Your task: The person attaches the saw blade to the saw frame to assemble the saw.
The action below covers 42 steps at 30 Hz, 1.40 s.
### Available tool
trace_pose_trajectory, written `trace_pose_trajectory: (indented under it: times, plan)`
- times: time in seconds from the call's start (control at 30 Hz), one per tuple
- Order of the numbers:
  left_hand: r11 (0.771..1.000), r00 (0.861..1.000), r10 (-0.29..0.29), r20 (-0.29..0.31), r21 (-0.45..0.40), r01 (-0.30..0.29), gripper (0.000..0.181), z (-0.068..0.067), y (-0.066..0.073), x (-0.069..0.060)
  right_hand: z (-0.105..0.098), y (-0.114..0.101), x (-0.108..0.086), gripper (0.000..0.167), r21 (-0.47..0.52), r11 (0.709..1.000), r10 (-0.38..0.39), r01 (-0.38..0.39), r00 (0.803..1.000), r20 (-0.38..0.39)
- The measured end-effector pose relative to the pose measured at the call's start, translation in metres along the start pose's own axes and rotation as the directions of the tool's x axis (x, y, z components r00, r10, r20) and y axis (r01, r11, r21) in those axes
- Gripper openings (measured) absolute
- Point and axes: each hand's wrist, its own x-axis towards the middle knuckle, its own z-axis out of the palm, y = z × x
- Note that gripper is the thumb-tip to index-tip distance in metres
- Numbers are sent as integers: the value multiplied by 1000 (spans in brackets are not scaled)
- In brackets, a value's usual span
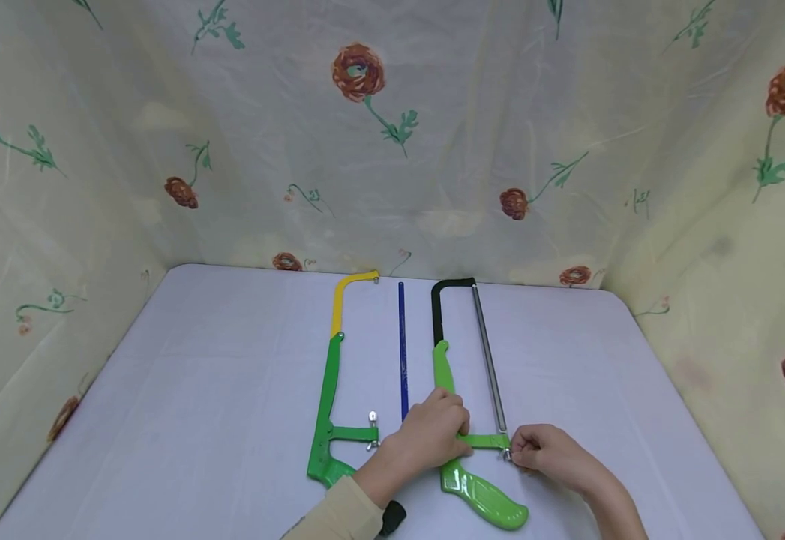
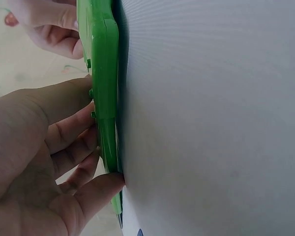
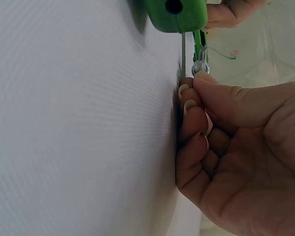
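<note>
A light green hacksaw (image 1: pixel 485 496) with a black front bow (image 1: pixel 436 311) lies flat on the table. A grey blade (image 1: pixel 489 356) spans its open side. My left hand (image 1: pixel 432 429) grips the green frame where the short arm branches off; the left wrist view shows thumb and fingers around the green body (image 2: pixel 104 73). My right hand (image 1: pixel 550 454) is at the end of that arm, its thumb and curled fingers pinching at the wing nut (image 3: pixel 200 68). The fingertips partly cover the nut.
Left of my hands lies another hacksaw (image 1: pixel 325 390), green and yellow, with no blade fitted; my left forearm covers part of its handle. A blue blade (image 1: pixel 402 345) lies between the saws. Flower-patterned cloth (image 1: pixel 459 150) encloses the white table (image 1: pixel 230 420) at back and sides.
</note>
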Motion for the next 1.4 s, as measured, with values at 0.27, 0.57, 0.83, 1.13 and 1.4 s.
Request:
trace_pose_trajectory:
  times: [0.27, 0.57, 0.83, 1.13, 1.4]
  plan:
    - [1000, 1000, 1, 3, -7, -1, 19, -1, 0, 0, 1, 0, -1, 9, 5, 1000, 12, -12, 999, -29]
    - [1000, 1000, 1, 2, -11, -1, 19, -1, 1, 0, -2, -1, 0, 25, -16, 1000, 15, -15, 1000, -23]
    - [1000, 1000, 0, 6, -5, 0, 20, -2, 1, 1, 9, -14, 5, 38, -146, 980, 112, -133, 984, -140]
    - [1000, 1000, -3, 9, 4, 3, 20, -3, 1, 0, 13, -15, 7, 45, -160, 969, 159, -189, 970, -182]
    - [1000, 1000, -4, 13, -3, 4, 20, -3, 2, -2, 10, -16, 1, 38, -107, 985, 116, -132, 983, -144]
